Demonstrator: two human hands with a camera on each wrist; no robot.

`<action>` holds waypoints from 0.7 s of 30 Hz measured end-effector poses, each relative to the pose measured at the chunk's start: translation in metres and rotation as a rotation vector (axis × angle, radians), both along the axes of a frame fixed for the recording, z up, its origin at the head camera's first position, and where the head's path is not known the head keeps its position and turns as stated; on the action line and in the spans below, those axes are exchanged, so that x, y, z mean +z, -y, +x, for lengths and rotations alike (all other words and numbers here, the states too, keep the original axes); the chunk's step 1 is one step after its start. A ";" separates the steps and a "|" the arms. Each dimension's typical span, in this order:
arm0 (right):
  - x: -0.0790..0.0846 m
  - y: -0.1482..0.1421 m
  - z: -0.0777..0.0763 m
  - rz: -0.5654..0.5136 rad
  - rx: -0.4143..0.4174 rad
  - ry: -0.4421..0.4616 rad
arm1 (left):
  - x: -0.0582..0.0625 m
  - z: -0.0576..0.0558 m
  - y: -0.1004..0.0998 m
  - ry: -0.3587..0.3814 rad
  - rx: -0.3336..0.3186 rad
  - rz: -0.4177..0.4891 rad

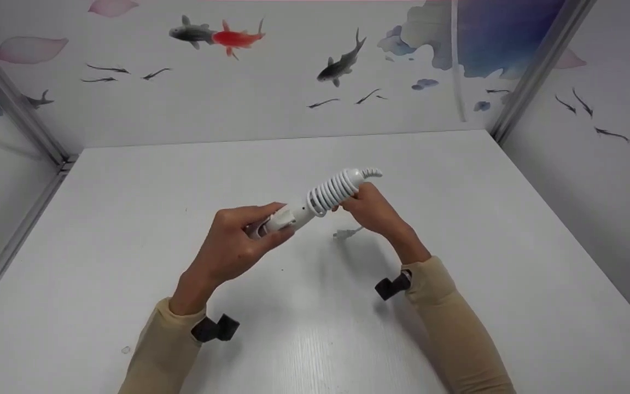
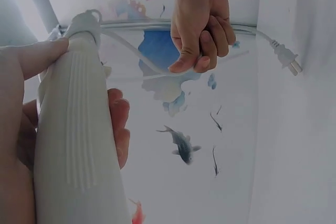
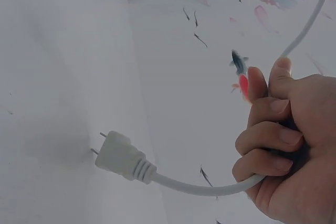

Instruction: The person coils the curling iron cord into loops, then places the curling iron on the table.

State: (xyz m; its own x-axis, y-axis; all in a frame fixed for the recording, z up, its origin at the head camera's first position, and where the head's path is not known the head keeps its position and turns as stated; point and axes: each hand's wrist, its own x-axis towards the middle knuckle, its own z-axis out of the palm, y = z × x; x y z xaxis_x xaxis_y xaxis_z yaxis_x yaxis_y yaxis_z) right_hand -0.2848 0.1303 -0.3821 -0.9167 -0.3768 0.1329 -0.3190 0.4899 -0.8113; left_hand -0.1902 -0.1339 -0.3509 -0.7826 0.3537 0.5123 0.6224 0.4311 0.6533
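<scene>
A white handheld electric appliance is held tilted above the table, its exact kind not clear. My left hand grips its wider end, thumb and fingers on opposite sides. White cord lies in several tight turns around the narrower end, where a ribbed cord sleeve sticks out. Beside those turns, my right hand holds the cord's free part with curled fingers. From that fist a short length hangs out to a two-pin plug, which in the head view is above the table.
The white table stretches beneath both hands. Printed panels with fish stand behind it and at the sides, joined by metal posts. A small clear ring-like spot lies at the left front.
</scene>
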 end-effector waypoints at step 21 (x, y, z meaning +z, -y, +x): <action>0.038 -0.008 0.029 -0.078 0.043 -0.208 | -0.012 0.002 -0.014 0.116 -0.105 -0.455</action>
